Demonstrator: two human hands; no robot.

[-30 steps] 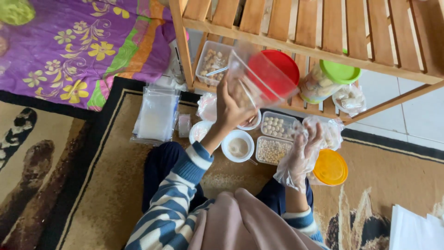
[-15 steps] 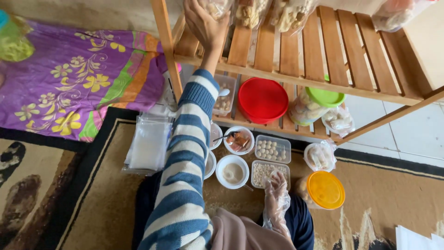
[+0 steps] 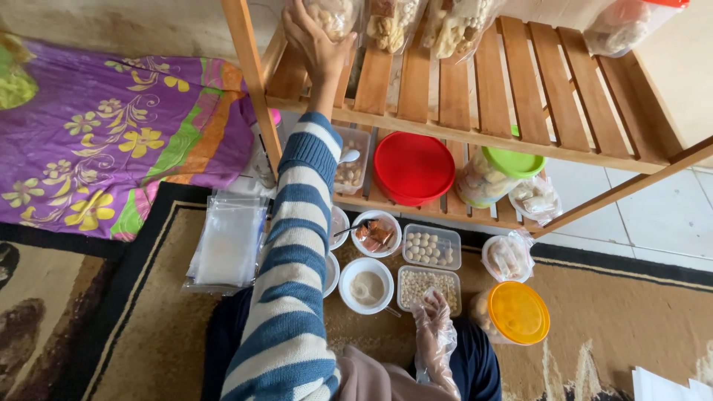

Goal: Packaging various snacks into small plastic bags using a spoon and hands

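Your left hand [image 3: 316,41] grips snack bag [image 3: 332,15] at shelf [image 3: 445,126] top-left corner, not let go yet. Gloved right hand [image 3: 434,330] loose, empty, by bean tub [image 3: 429,282].

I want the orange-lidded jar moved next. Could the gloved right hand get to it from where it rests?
Probably yes: the right hand lies low beside the orange-lidded jar, with only bare rug between them and nothing covering the lid.
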